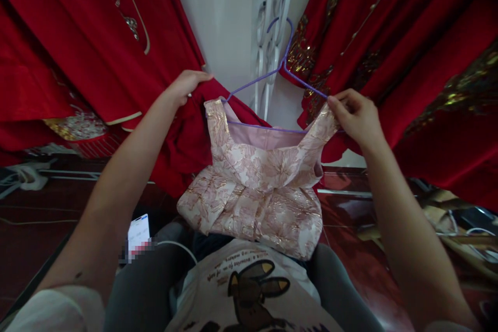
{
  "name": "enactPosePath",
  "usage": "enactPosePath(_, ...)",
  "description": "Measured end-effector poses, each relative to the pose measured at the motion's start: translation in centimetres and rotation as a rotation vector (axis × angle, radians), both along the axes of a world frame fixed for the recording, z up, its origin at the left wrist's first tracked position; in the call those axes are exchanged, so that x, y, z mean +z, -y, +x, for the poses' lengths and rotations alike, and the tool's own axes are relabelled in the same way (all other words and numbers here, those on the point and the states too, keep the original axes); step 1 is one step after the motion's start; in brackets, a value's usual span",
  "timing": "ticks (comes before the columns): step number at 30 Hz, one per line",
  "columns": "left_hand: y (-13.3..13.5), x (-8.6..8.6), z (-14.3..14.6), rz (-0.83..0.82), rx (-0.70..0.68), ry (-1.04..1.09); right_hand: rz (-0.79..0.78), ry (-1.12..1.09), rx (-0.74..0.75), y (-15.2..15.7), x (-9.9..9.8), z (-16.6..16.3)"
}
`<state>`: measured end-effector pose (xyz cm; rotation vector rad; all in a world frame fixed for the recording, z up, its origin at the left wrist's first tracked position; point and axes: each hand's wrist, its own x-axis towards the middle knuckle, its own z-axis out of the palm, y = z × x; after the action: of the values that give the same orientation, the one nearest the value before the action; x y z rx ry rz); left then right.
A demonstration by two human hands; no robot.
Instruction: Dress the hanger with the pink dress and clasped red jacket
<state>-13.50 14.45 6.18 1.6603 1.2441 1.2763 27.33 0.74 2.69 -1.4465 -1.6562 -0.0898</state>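
A small pink-and-gold floral brocade dress (264, 171) hangs on a purple hanger (254, 80) in front of my lap. My right hand (358, 116) pinches the dress's right-hand strap together with the hanger's end. The other strap sits over the hanger's left end, with no hand on it. To the left of the dress, my left hand (189, 87) grips the edge of a plain red cloth (225, 96), which runs behind the dress and hanger. The hanger's hook stands up before a white metal frame and appears free of it.
Red garments with gold trim (128, 21) hang on the left, and sequined red garments (420, 62) on the right. Between them stands the white metal frame (262, 46). A phone-like device with a white cable (175, 245) lies by my left thigh. Clutter (462, 228) lies at lower right.
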Motion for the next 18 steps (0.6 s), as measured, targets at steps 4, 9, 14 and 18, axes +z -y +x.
enactPosePath(4, 4.1, 2.6, 3.4, 0.194, 0.026, -0.227, 0.043, -0.001, 0.012, 1.6, 0.5, -1.3)
enactPosePath(9, 8.3, 1.3, 7.6, 0.551, -0.105, -0.249, -0.056, -0.233, 0.171, 2.1, 1.2, -1.0)
enactPosePath(14, 6.2, -0.1, 7.0, 0.64, -0.13, -0.198, -0.464, -0.376, 0.343, -1.6, 3.5, -1.0)
enactPosePath(18, 3.9, -1.4, 6.0, 0.564, -0.185, -0.227, -0.889, -0.309, 0.527, -6.1, 4.7, -3.9)
